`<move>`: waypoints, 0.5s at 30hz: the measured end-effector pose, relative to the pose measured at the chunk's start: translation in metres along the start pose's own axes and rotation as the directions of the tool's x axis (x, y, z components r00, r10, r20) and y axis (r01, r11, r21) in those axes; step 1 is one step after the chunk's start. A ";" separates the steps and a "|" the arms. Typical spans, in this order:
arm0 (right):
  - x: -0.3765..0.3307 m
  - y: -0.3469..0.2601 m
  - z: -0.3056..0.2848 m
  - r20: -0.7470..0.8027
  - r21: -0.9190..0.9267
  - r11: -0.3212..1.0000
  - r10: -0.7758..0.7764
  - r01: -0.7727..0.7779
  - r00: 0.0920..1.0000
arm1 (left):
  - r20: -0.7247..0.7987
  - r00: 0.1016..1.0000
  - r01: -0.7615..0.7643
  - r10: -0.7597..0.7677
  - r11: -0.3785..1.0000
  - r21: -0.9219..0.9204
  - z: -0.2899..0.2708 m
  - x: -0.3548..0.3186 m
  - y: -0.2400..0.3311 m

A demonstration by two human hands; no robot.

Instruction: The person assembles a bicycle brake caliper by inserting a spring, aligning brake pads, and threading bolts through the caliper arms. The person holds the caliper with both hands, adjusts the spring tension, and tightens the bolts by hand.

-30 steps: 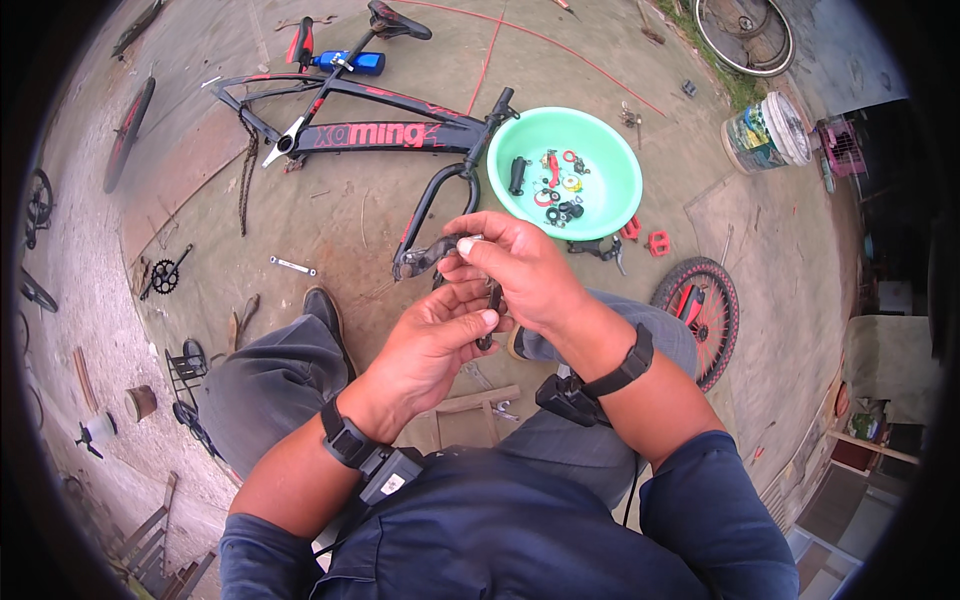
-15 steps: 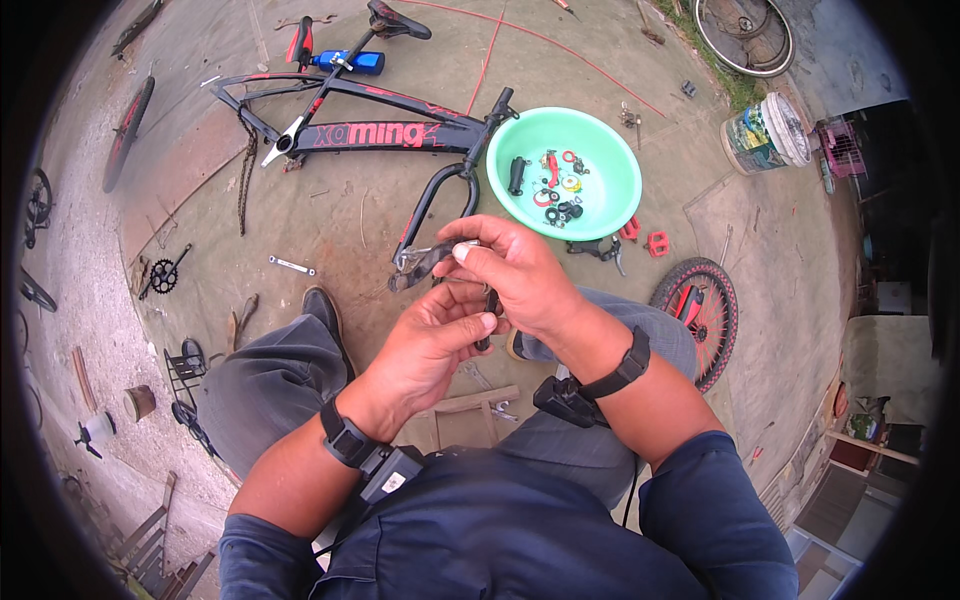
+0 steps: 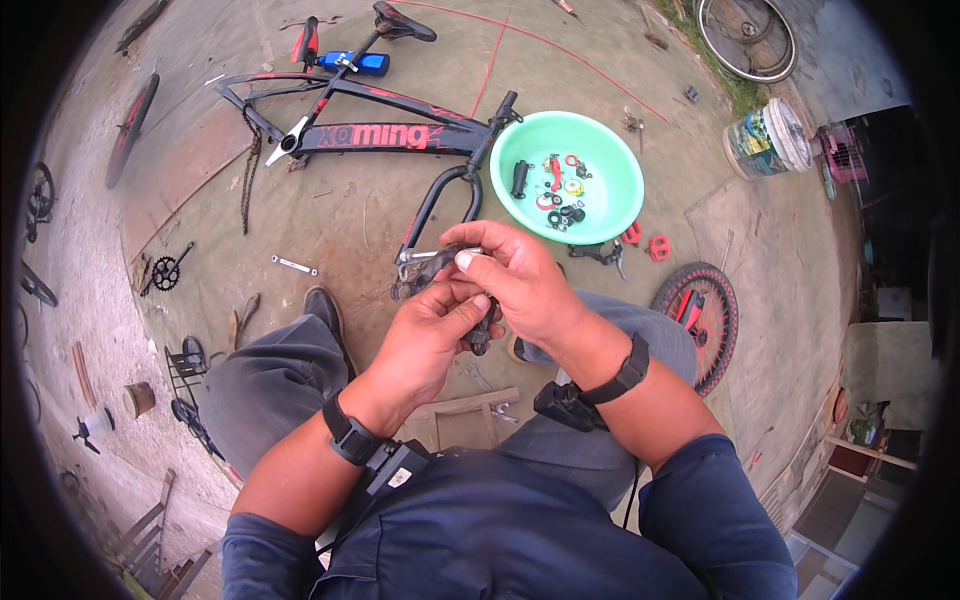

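Observation:
In front of my knees, both hands are closed close together around a dark, dirty rag (image 3: 478,338). My left hand (image 3: 425,335) pinches the rag between thumb and fingers, and a crumpled end hangs below its fingertips. My right hand (image 3: 520,285) grips the upper part of the rag, thumb pressed down near a slim, shiny metal part (image 3: 418,256). This metal part runs through the folds of the rag and sticks out to the left. Its exact kind is hidden by the cloth and fingers.
A black and red bicycle frame (image 3: 385,138) lies ahead, beside a mint-green basin (image 3: 620,205) of small parts. To the right lie red pedals (image 3: 658,248) and a wheel (image 3: 725,345). A wrench (image 3: 294,265) and a crankset (image 3: 166,272) lie left; a bucket (image 3: 755,145) stands far right.
My hands have shifted slightly, and more of the rag now bunches below my left fingertips. The metal part shows a little more plainly at the left.

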State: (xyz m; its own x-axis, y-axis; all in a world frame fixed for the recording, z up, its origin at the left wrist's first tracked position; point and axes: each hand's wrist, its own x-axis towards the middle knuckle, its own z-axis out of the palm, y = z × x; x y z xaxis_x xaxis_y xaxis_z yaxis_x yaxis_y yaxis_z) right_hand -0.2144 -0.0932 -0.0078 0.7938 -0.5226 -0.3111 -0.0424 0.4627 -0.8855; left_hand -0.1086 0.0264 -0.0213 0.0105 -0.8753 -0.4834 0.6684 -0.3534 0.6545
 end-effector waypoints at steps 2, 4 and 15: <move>-0.001 0.000 0.001 0.007 -0.024 1.000 -0.009 0.009 1.000 | -0.023 1.000 -0.001 0.001 1.000 -0.010 0.001 0.000 -0.002; -0.003 -0.001 0.002 0.018 -0.053 0.998 -0.025 0.026 1.000 | -0.024 1.000 -0.010 0.009 0.999 -0.048 0.002 0.001 -0.003; -0.005 -0.007 0.003 0.073 0.007 1.000 -0.016 0.016 0.997 | -0.034 0.999 0.001 -0.007 0.986 -0.166 0.005 -0.001 -0.003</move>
State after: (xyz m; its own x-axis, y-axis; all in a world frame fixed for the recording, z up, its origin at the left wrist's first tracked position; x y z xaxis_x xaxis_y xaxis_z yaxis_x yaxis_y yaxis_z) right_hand -0.2168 -0.0916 0.0009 0.8365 -0.4764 -0.2707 -0.0257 0.4594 -0.8879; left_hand -0.1146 0.0262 -0.0201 0.0312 -0.8610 -0.5077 0.7824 -0.2951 0.5485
